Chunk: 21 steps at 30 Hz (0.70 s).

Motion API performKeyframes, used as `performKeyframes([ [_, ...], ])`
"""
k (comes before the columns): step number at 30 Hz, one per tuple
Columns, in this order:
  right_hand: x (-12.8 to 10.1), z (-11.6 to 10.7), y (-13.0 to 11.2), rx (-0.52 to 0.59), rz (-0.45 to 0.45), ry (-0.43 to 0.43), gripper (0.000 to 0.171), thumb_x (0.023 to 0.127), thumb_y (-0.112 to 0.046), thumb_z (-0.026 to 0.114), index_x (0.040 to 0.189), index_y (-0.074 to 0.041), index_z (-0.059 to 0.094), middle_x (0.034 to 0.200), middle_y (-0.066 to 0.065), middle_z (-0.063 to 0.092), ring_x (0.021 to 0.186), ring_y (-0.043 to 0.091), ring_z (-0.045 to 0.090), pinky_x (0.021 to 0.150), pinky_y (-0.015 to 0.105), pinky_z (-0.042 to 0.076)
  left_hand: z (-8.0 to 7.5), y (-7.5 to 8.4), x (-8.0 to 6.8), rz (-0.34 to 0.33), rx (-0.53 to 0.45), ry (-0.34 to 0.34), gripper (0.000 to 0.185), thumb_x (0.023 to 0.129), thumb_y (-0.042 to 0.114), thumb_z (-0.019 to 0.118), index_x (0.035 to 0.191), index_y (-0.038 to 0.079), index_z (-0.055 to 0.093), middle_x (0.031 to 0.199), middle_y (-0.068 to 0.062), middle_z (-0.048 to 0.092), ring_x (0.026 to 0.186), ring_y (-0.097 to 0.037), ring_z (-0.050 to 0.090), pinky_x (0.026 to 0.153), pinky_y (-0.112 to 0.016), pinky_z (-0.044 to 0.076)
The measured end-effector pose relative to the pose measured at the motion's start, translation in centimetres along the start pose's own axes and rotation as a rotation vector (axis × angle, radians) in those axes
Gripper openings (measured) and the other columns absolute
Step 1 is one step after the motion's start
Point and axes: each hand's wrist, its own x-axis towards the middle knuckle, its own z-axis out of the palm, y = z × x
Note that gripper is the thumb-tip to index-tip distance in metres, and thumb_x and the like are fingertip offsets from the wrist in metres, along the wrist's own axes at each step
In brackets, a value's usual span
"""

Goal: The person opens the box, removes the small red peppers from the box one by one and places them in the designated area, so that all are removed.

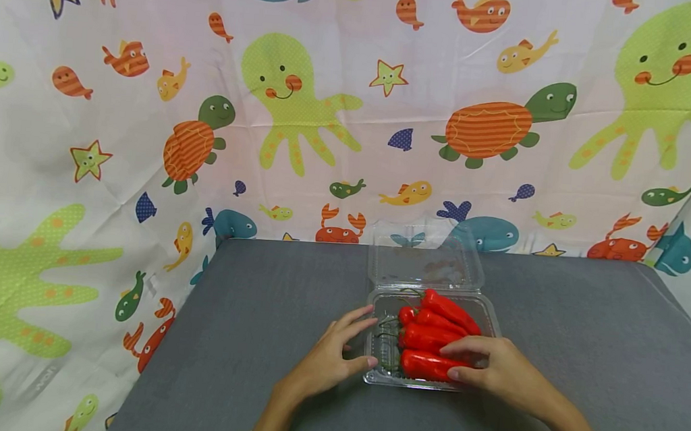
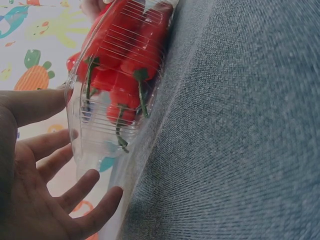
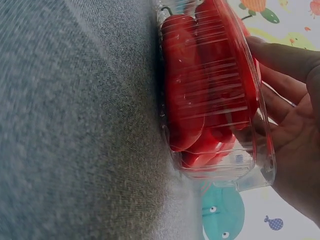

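Note:
A clear plastic clamshell box (image 1: 370, 378) stands on the table with its lid (image 1: 427, 256) raised behind it. Several red peppers (image 1: 429, 365) with green stems lie side by side in its base, stems toward the left. At the left rim is my left hand (image 1: 329, 358), fingers spread and thumb apart; in the left wrist view its fingertips (image 2: 70, 135) come up to the plastic wall. My right hand (image 1: 506, 373) reaches over the right side, thumb and fingers resting on the front peppers. In the right wrist view the box wall partly hides its fingers.
Grey cloth covers the table (image 1: 265, 304). Behind it and along the sides hangs a white curtain (image 1: 323, 193) printed with sea animals. The raised lid reaches up in front of the curtain at the table's back edge.

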Motion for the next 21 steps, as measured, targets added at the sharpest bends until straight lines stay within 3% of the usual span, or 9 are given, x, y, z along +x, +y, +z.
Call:
performKeyframes([
  [5,-0.01,0.01,-0.25,-0.007,0.001,-0.005,0.029,0.094,-0.026,0.080,0.121,-0.015,0.078,0.112,0.001,0.074,0.100,0.026,0.059,0.071,0.026,0.058,0.00,0.02,-0.01,0.001,0.002,-0.001,0.068,0.096,0.037,0.075,0.158,0.019,0.053,0.171,0.014,0.033,0.144,-0.022,0.039,0.107,-0.046,0.053],
  [13,-0.09,0.01,-0.21,-0.040,-0.017,0.014,0.023,0.094,-0.029,0.080,0.116,-0.024,0.079,0.112,-0.004,0.075,0.101,0.025,0.061,0.074,0.026,0.059,0.02,0.15,-0.01,0.000,0.003,0.004,0.067,0.096,0.036,0.076,0.157,0.018,0.054,0.171,0.012,0.033,0.144,-0.023,0.040,0.106,-0.046,0.053],
  [21,-0.06,-0.19,-0.20,-0.028,0.031,-0.012,0.031,0.093,-0.029,0.080,0.122,-0.018,0.078,0.114,0.003,0.073,0.102,0.029,0.058,0.072,0.027,0.057,-0.03,0.17,-0.03,0.000,0.002,0.000,0.067,0.097,0.035,0.075,0.157,0.018,0.053,0.171,0.011,0.033,0.144,-0.023,0.039,0.106,-0.047,0.053],
])
